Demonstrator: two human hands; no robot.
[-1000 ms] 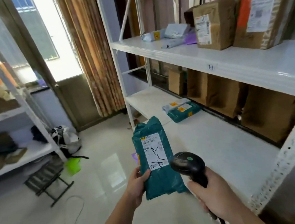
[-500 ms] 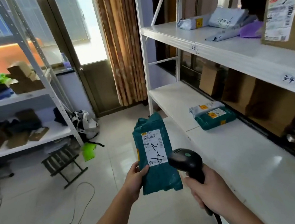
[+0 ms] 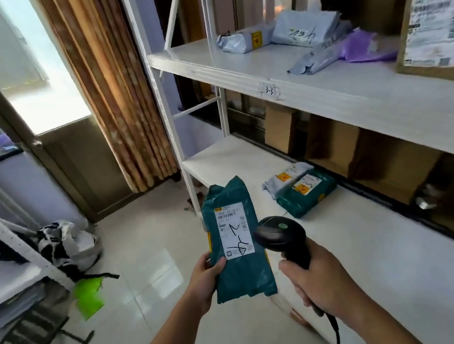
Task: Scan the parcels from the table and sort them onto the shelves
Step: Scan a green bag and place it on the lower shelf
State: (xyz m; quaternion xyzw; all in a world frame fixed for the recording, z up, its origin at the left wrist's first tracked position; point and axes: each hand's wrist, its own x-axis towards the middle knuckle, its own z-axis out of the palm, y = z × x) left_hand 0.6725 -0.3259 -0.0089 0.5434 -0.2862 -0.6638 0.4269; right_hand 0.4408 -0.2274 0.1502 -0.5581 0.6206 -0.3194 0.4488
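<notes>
We have stepped closer along the shelving unit (image 3: 325, 91). Our left hand (image 3: 205, 277) still grips the teal mailer parcel (image 3: 237, 240), label up; our right hand (image 3: 320, 284) clasps the barcode scanner (image 3: 283, 237) just beside it. Shelving likely comes next.

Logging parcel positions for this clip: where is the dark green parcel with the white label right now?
In the head view, low and centre, the dark green parcel is held upright in the left hand, just left of the black scanner, off the lower shelf.
</notes>
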